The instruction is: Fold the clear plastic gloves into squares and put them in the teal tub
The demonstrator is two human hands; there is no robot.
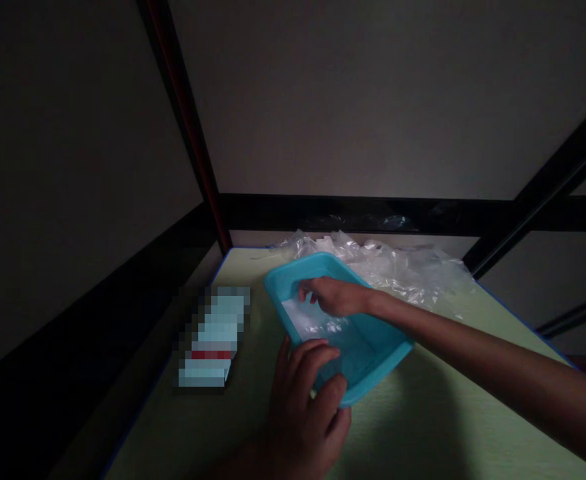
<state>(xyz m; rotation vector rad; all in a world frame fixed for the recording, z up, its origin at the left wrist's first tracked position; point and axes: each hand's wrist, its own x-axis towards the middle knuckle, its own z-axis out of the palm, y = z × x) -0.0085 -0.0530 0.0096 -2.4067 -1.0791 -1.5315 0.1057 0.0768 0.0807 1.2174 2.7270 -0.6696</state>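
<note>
A turquoise plastic tray [293, 272] sits on a pale green table [423, 427]. Inside it lies something clear and glossy, like plastic film or small bags [317, 325]. My right hand [335, 295] reaches into the tray from the right, fingers curled down onto that clear material. My left hand [307, 393] grips the tray's near rim, fingers hooked over the edge. The light is dim, so whether the right hand has closed on anything is unclear.
A heap of clear plastic bags [403, 267] lies behind the tray at the table's far edge. A blurred light-coloured item [215, 337] lies left of the tray. Black frame bars [373, 215] and a diagonal post [185, 113] surround the table.
</note>
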